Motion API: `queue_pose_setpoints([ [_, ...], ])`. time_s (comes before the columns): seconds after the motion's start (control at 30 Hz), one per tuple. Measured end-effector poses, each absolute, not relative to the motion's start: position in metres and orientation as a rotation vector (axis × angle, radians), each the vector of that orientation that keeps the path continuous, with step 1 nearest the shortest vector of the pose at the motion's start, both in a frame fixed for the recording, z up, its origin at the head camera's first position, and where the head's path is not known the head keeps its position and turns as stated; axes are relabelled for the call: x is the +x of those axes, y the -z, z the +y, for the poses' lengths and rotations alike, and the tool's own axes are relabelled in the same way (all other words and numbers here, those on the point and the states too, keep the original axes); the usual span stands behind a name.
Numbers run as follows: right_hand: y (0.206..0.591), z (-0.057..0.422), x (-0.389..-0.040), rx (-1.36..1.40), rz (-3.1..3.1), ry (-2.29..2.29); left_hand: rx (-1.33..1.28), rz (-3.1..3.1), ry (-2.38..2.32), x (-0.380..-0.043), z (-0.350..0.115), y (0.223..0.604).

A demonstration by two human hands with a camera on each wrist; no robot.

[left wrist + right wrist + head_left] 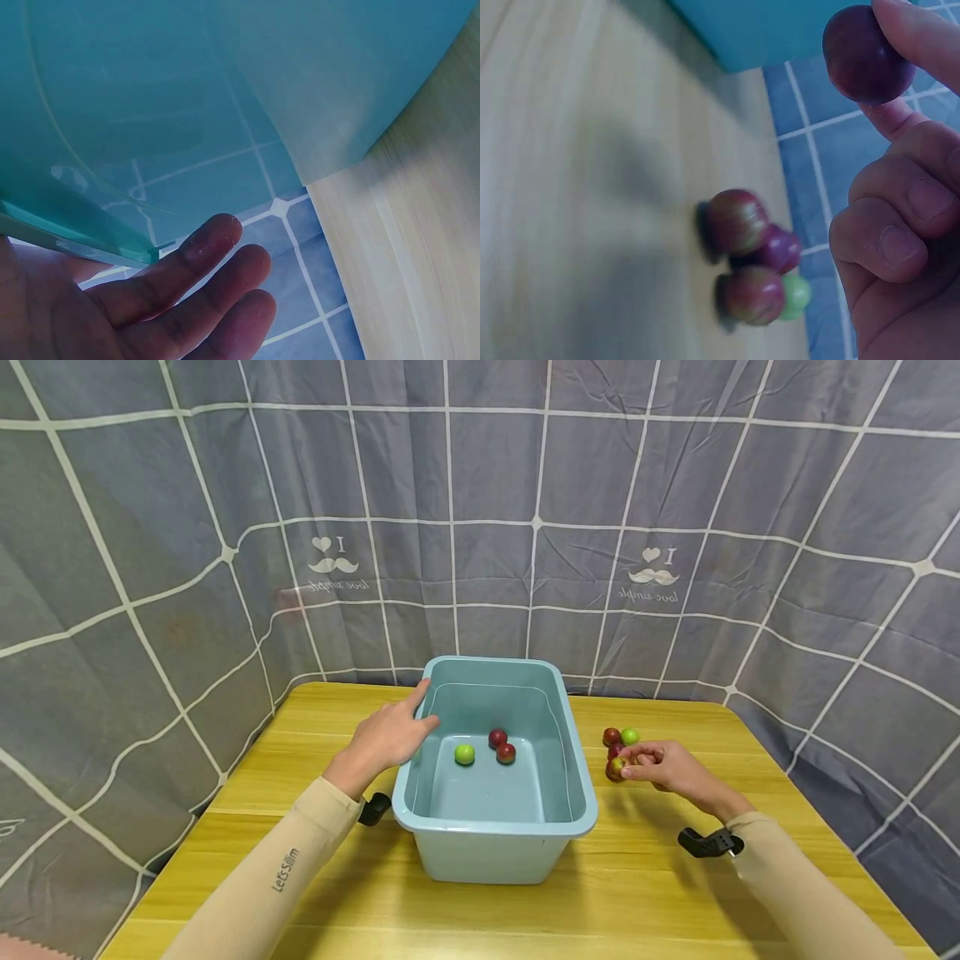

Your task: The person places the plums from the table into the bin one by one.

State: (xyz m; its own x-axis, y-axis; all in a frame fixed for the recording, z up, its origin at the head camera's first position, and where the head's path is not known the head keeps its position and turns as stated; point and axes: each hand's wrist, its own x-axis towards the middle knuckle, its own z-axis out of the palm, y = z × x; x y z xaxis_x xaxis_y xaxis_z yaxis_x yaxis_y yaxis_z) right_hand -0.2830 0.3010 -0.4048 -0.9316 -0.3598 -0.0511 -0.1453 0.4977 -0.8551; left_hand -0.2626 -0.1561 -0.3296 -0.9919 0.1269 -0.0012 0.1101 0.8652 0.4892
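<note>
My left hand [386,735] rests on the left rim of a light blue plastic tub [495,860], thumb over the inner side. In the left wrist view, its loose fingers [217,285] extend by the rim. To the right of the tub, my right hand [667,768] pinches a dark red plum [866,56] between thumb and index finger; its other fingers are curled. Under that hand, a loose cluster of several fruits lies on the table, including a red plum [737,221], a purple-red plum [778,251] and a green round fruit [630,737].
Inside the tub lie a green round fruit [465,754] and two red plums [506,753]. The tub stands on a yellow wooden table [352,893]. A grey curtain [495,560] with white grid lines hangs behind the table and at both sides.
</note>
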Motion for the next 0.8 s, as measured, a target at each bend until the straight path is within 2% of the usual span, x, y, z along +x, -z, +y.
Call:
queue_pose_setpoints([
  [0.8, 0.321, 0.263, -0.295, -0.724, 2.639, 1.26, 0.192, 2.997, -0.782, -0.262, -0.156, 0.329],
])
